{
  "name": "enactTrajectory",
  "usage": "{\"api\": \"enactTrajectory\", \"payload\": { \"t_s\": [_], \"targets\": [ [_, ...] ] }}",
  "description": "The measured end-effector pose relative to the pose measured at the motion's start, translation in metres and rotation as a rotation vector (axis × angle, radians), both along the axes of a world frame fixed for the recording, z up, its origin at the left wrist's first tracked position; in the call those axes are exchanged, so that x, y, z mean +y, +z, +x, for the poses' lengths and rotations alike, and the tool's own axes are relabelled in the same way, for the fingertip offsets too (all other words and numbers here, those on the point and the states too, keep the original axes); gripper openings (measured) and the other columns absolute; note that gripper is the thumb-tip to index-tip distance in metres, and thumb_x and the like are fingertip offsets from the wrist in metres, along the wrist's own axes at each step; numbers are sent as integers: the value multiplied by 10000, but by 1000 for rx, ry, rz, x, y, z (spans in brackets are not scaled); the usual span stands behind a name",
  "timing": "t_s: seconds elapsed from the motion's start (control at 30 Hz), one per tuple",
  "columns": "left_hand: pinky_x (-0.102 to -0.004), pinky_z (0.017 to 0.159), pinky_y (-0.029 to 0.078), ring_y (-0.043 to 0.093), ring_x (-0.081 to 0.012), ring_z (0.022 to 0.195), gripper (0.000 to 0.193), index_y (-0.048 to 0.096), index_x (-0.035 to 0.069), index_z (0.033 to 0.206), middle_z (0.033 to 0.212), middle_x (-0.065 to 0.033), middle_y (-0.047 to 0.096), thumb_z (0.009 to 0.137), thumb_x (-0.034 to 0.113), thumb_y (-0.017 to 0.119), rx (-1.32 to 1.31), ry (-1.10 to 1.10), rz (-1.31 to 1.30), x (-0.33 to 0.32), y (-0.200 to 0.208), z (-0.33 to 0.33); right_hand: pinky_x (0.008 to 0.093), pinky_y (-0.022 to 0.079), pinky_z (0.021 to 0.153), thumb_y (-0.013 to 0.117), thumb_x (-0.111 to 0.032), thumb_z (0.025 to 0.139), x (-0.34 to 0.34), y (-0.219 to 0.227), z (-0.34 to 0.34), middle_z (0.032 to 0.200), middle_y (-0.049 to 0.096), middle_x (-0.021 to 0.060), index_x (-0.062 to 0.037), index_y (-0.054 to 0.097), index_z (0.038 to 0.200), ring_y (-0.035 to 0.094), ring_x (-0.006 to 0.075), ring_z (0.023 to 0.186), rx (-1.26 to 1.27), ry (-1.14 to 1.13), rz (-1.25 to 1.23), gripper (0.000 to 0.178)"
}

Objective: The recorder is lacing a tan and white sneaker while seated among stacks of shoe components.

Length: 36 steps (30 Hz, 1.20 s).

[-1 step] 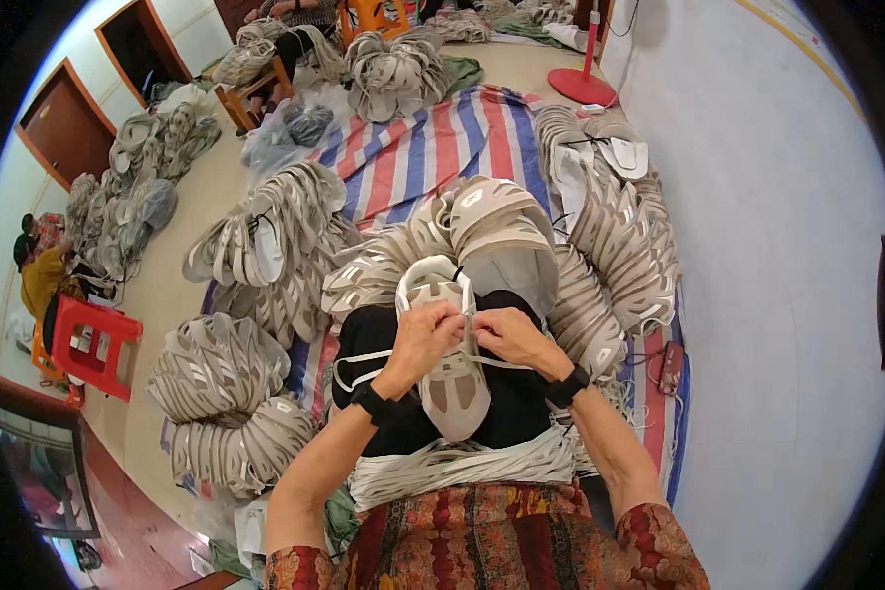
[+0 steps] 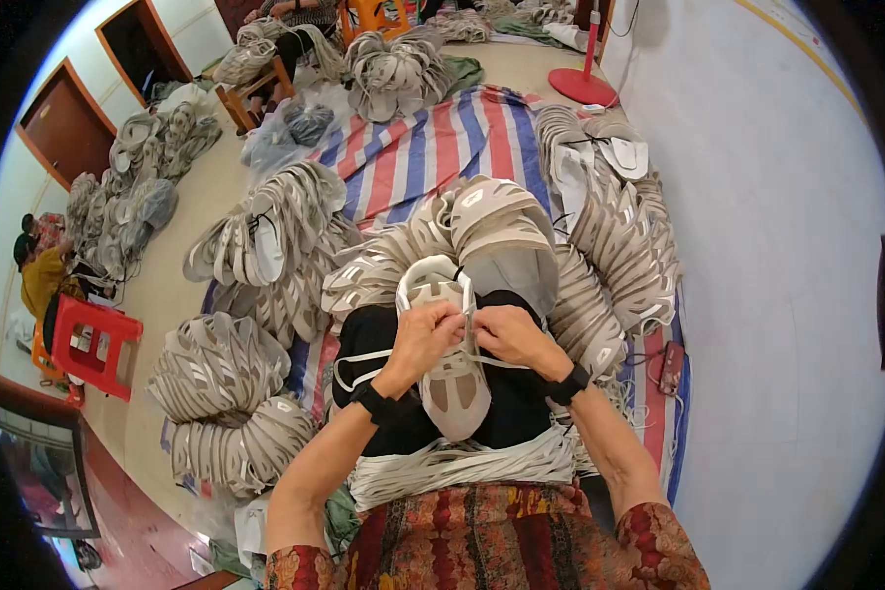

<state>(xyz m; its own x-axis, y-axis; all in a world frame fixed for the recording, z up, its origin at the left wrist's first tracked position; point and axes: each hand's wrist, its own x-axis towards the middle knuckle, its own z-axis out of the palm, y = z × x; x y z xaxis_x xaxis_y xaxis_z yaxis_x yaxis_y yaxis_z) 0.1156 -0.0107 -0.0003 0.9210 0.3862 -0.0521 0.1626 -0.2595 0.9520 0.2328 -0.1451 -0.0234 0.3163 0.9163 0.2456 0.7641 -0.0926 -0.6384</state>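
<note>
A beige and grey shoe upper (image 2: 455,401) lies across my black-trousered lap, its toe toward me and its white-lined collar away from me. My left hand (image 2: 425,339) is closed on the upper at the eyelet area, fingers curled together. Across from it, my right hand (image 2: 513,337) pinches at the upper's right edge; what is between those fingertips is too small to make out. A pale flat shoelace (image 2: 356,360) runs through the lower eyelets, with loose lengths passing out under both hands. Over my lap, close to my body, rests a thick bundle of white laces (image 2: 462,474).
Strung bundles of shoe uppers surround me: one just beyond my knees (image 2: 501,221), stacks at right (image 2: 610,246) and left (image 2: 221,369). Beneath is a striped tarp (image 2: 433,147). A red stool (image 2: 93,344) stands left, a red stand base (image 2: 582,87) far right. Other people sit farther off.
</note>
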Motion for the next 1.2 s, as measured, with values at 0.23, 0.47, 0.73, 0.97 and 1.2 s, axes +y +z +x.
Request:
{"api": "enactTrajectory", "payload": {
  "t_s": [0.23,0.47,0.73,0.97,1.2],
  "targets": [
    [-204,512,430,529,-59,556,114,665,-11,842,660,-33,617,794,73,606,-53,229,-48,12,-2,-28,371,428,608,607,-152,731,-4,11,-9,692,569,119,-23,571,768,542,298,670,307,-137,1,139],
    [-215,563,429,542,-66,628,137,652,-14,827,721,-32,624,788,114,627,28,175,180,36,-23,-74,417,357,939,685,-87,654,26,36,-37,1131,457,166,-21,573,873,417,352,1100,-162,77,265,255],
    [-302,571,437,574,-212,601,157,623,9,768,711,-97,608,752,158,579,-6,72,213,37,-34,-72,426,317,984,668,-102,658,34,20,-43,1228,411,170,-23,606,921,354,360,1177,-192,134,192,281],
    [-249,536,410,504,-92,566,139,599,-1,774,633,-39,573,776,133,564,117,16,209,37,-27,-68,435,319,976,675,-119,649,32,18,-42,1252,402,166,-35,619,963,339,368,1176,-178,137,187,330],
    [-272,509,407,493,-115,519,173,581,-3,759,575,-57,540,778,167,553,109,72,254,36,-27,-66,439,321,968,664,-120,648,32,17,-43,1254,386,173,-47,625,957,340,374,1165,-186,132,203,320]
  ]
}}
